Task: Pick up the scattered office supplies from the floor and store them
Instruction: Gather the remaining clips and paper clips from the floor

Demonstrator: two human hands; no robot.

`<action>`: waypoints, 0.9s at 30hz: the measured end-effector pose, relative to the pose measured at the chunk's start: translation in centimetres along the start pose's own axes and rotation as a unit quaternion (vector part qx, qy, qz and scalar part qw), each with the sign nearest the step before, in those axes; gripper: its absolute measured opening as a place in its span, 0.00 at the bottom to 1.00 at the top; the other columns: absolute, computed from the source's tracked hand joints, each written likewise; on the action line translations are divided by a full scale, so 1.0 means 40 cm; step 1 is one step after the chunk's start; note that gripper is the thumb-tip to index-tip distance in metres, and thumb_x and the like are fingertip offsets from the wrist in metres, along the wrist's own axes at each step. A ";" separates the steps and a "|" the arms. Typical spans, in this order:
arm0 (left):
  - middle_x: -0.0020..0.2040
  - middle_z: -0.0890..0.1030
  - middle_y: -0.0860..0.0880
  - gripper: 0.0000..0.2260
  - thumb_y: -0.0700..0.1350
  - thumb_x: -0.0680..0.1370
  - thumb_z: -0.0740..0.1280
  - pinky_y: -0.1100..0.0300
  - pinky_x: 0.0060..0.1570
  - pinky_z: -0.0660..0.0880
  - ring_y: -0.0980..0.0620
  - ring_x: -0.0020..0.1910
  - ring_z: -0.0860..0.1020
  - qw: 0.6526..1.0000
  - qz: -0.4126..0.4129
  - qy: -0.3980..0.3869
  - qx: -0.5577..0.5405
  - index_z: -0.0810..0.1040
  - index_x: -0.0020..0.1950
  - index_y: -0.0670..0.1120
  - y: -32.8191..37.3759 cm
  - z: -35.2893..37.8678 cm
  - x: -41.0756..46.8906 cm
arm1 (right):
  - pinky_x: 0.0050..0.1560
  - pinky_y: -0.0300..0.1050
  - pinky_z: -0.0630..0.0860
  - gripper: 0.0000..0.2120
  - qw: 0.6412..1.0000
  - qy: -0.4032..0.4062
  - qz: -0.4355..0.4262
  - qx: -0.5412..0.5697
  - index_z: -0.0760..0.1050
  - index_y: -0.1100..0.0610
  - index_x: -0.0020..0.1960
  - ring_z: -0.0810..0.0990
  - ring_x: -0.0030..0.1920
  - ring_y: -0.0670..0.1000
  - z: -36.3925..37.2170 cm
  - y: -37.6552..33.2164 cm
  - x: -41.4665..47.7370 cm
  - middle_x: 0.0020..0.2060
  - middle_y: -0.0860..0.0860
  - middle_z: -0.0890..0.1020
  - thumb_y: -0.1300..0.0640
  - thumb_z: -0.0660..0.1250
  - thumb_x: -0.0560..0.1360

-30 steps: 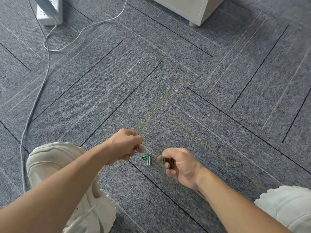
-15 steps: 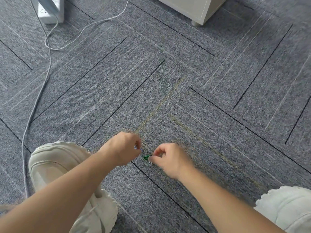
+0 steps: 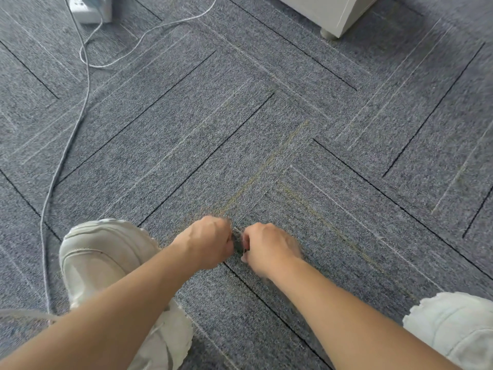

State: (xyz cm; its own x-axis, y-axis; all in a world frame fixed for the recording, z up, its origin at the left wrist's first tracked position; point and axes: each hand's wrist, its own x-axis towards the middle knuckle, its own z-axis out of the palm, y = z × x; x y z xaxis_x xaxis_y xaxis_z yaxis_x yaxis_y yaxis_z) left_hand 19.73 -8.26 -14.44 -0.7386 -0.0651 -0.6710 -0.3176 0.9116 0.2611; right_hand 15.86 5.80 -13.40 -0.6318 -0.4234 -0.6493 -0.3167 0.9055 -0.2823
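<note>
My left hand (image 3: pixel 208 241) and my right hand (image 3: pixel 266 247) are curled into loose fists, knuckles almost touching, low over the grey carpet (image 3: pixel 266 129). Both are blurred. A dark sliver of paper clips (image 3: pixel 238 247) shows in the narrow gap between the fingertips, pinched there. The green and white clips that lay on the floor at this spot are hidden under the fingers. I cannot make out what else each fist holds inside.
My pale left shoe (image 3: pixel 106 263) stands right beside the left wrist, and the right shoe (image 3: pixel 453 327) is at the lower right. A grey cable (image 3: pixel 66 145) runs along the left to a white power strip (image 3: pixel 90 9). A white cabinet corner (image 3: pixel 333 12) stands at the top right.
My right hand moved left from its open-palm pose onto the two clips on the floor and closed there. The left hand edged right until both hands met.
</note>
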 end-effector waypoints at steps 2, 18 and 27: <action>0.33 0.81 0.50 0.09 0.46 0.78 0.66 0.64 0.23 0.73 0.55 0.26 0.76 0.999 0.000 0.021 -0.034 0.79 0.41 0.43 0.000 0.001 -0.002 | 0.44 0.47 0.80 0.07 1.000 -0.025 0.013 0.003 0.77 0.49 0.51 0.81 0.42 0.51 -0.001 -0.002 0.015 0.42 0.48 0.81 0.57 0.72 0.74; 0.28 0.72 0.52 0.09 0.47 0.74 0.64 0.66 0.24 0.62 0.54 0.25 0.66 0.965 -0.046 0.066 -0.251 0.73 0.34 0.46 -0.018 -0.064 0.011 | 0.24 0.39 0.63 0.09 0.727 -0.181 0.070 0.659 0.68 0.59 0.34 0.67 0.28 0.49 -0.069 0.102 0.036 0.31 0.54 0.70 0.70 0.53 0.61; 0.30 0.71 0.53 0.10 0.46 0.76 0.61 0.65 0.25 0.63 0.55 0.26 0.65 0.957 -0.043 0.031 -0.287 0.68 0.34 0.47 -0.006 -0.064 0.015 | 0.43 0.46 0.78 0.15 0.997 -0.064 -0.040 0.024 0.77 0.50 0.51 0.81 0.43 0.48 -0.026 0.038 0.001 0.43 0.46 0.82 0.39 0.69 0.75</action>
State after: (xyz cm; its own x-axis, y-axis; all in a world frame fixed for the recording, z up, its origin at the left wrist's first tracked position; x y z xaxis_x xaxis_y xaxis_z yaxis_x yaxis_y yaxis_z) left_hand 17.84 -9.55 -13.12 -0.7225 -0.1699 -0.6701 -0.6402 0.5303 0.5558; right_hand 14.64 7.15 -13.13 -0.5100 -0.4898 -0.7071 -0.3263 0.8708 -0.3678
